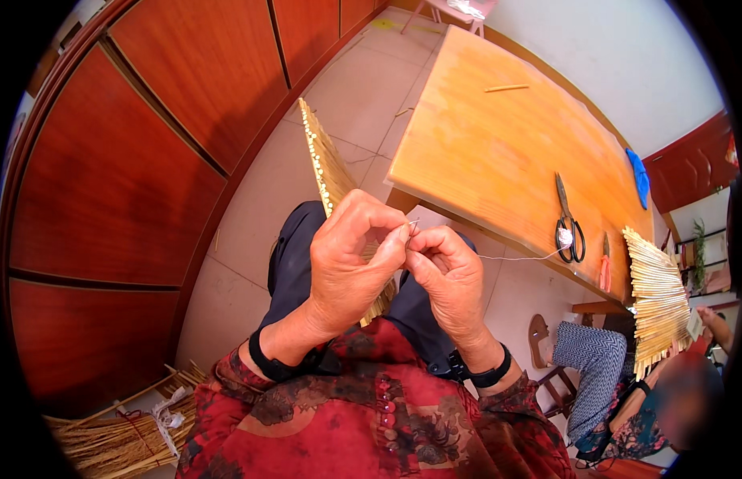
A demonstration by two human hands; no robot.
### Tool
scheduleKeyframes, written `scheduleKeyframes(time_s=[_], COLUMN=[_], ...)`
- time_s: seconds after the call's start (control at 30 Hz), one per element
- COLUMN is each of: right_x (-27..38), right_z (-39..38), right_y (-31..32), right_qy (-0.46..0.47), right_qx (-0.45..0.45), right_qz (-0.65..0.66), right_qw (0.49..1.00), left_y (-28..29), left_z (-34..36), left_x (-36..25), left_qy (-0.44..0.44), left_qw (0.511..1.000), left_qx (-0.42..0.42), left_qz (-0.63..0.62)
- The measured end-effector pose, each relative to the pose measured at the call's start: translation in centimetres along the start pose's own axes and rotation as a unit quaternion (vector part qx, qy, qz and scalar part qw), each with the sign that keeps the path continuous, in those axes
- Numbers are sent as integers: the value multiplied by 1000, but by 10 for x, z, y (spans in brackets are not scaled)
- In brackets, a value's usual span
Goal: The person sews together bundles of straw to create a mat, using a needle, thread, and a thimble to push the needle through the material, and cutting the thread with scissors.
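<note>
My left hand point(347, 259) and my right hand point(449, 275) meet in front of my chest, fingertips pinched together on a thin white thread point(515, 258). A short, fine end sticks up between the fingertips; whether it is thread or a needle I cannot make out. From my right hand the thread runs to a small white ball of thread point(564, 237) on the table, lying against black-handled scissors point(562, 199). Behind my left hand, a panel of bundled straw stalks point(327, 152) stands tilted between my knees, its lower part mostly hidden by my hands.
The wooden table point(475, 136) stands ahead to the right, bearing a loose stalk point(507, 88), a red-handled tool point(605, 267) and a blue cloth point(638, 177). Another person at right holds a similar straw panel point(658, 291). Reddish cabinets point(108, 184) line the left; straw bundles point(116, 439) lie lower left.
</note>
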State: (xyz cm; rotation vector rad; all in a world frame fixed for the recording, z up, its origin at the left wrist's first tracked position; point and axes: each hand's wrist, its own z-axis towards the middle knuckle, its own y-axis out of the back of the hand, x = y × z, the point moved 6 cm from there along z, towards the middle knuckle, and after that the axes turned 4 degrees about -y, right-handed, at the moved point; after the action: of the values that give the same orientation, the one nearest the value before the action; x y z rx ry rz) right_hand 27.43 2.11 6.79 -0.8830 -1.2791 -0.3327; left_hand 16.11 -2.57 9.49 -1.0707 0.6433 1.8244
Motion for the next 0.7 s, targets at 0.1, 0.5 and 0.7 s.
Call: scheduleKeyframes(time_s=[0.1, 0.5, 0.7], right_x=[-1, 0, -6], right_z=[1, 0, 0], right_y=[1, -1, 2], right_qy=[-5, -18, -15], right_qx=[-1, -26, -13], right_qz=[4, 21, 2], right_qw=[1000, 999, 1000], left_y=[0, 6, 7], left_z=[0, 2, 2], left_x=[0, -14, -13], left_qy=[-16, -103, -95], left_qw=[1000, 987, 986], left_qx=[-1, -42, -53], left_qz=[11, 119, 124])
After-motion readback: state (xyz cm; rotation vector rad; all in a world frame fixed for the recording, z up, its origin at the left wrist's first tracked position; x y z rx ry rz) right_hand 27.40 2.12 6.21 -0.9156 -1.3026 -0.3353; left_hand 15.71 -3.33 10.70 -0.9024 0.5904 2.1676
